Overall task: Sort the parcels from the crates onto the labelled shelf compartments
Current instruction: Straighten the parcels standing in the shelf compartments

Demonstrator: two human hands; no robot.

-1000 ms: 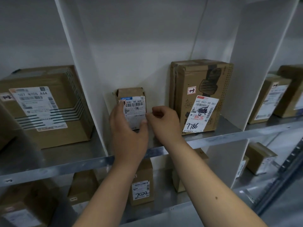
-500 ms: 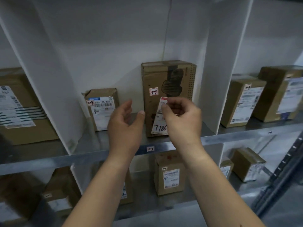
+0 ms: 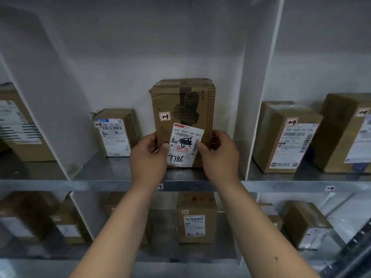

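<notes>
A tall brown parcel (image 3: 181, 101) stands upright in the middle compartment of the upper metal shelf (image 3: 112, 184). It carries a white label marked 7786 and a small red-edged tag. My left hand (image 3: 147, 160) grips its lower left edge, thumb on the front. My right hand (image 3: 219, 155) grips its lower right edge, thumb on the label. A smaller parcel (image 3: 115, 132) with a white label stands to the left in the same compartment, apart from both hands.
White dividers (image 3: 259, 87) wall the compartment on both sides. Two parcels (image 3: 287, 137) stand in the right compartment, one (image 3: 18, 127) in the left. Several more parcels (image 3: 196, 217) sit on the lower shelf. Small tags mark the shelf's front rail.
Both hands left the small parcel on the left and moved right to the tall parcel, which they now grip on both sides. The camera swung right with them.
</notes>
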